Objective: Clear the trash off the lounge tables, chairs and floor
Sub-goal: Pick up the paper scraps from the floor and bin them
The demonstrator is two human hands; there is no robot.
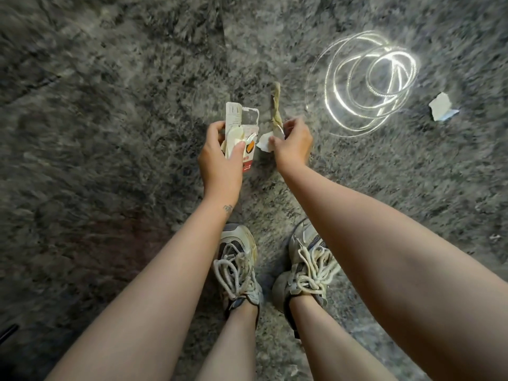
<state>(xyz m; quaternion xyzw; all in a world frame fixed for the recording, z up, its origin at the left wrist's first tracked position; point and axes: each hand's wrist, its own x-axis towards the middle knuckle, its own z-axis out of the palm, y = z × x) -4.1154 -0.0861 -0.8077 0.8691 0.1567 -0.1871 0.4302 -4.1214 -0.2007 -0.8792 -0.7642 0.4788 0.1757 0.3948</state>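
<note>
Down at the bottom, two laced sneakers, left sneaker (237, 268) and right sneaker (305, 268), stand side by side on a shaggy grey carpet (110, 105), and both forearms reach out over them. The carpet runs to every border of the view, with no wall or furniture edge showing, and a wide stretch of pile spreads to the left of the arms.

Now the hands, close together just past the toes. The left hand (220, 158) is curled round a torn cardboard packet (242, 119), barcode end up, with the thumb pressing a crumpled white wad (233, 138) flat against its face. The right hand (295, 144) is just beside it and a little blurred. Its fingers are bent in, pinching the lower end of a twisted tan wrapper (275, 105) that sticks up beyond the knuckles. A small white scrap (264, 141) pokes out by the thumb, almost touching the packet.

Farther out on the right, a coil of glowing cord (368, 81) lies in loose loops on the pile. Beyond it, well apart from both hands, a torn paper scrap (441, 110) sits on the carpet near the right border.
</note>
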